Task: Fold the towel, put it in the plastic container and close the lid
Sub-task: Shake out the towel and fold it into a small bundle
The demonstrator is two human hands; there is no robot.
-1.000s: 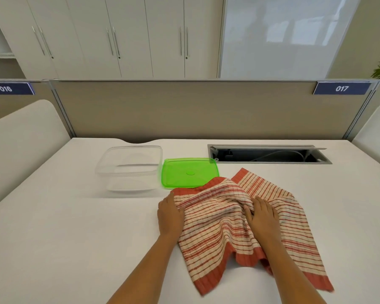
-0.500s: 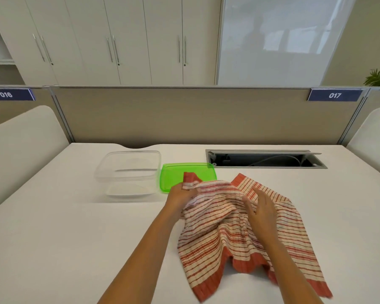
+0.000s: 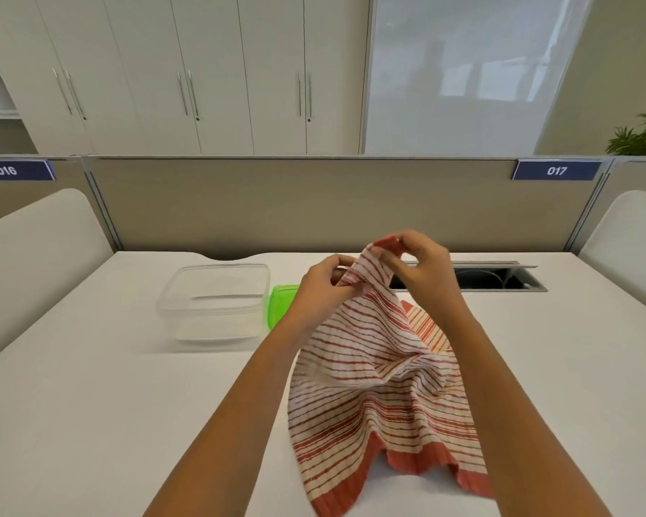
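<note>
Fingers (image 3: 345, 289) of the left hand (image 3: 323, 289) are pinched on the upper edge of the towel (image 3: 373, 371), and those of the right hand (image 3: 420, 268) are pinched on the same edge a little higher, at its red corner. Both hands are raised above the white surface (image 3: 90, 423), close together but not touching, with the striped cloth bunched between them.

From the two grips the towel hangs down and toward the camera in loose folds, cream with thin red stripes. Its wide red hem trails lowest, near the bottom of the view; whether that hem rests on the surface or hangs just clear of it cannot be told for certain. Part of the cloth runs behind the right forearm.

To the left of the hands stands the clear plastic container (image 3: 215, 304), open on top and with nothing inside. Just beside it on its right lies the green lid (image 3: 278, 304), flat on the surface, its right part hidden behind the left wrist and the towel. Container and lid are very close; whether they touch is unclear.

Behind the right hand a dark cable slot (image 3: 500, 279) is cut into the surface, near the beige divider (image 3: 276, 203) at the back, which carries a blue tag reading 017 (image 3: 556, 170)
</note>
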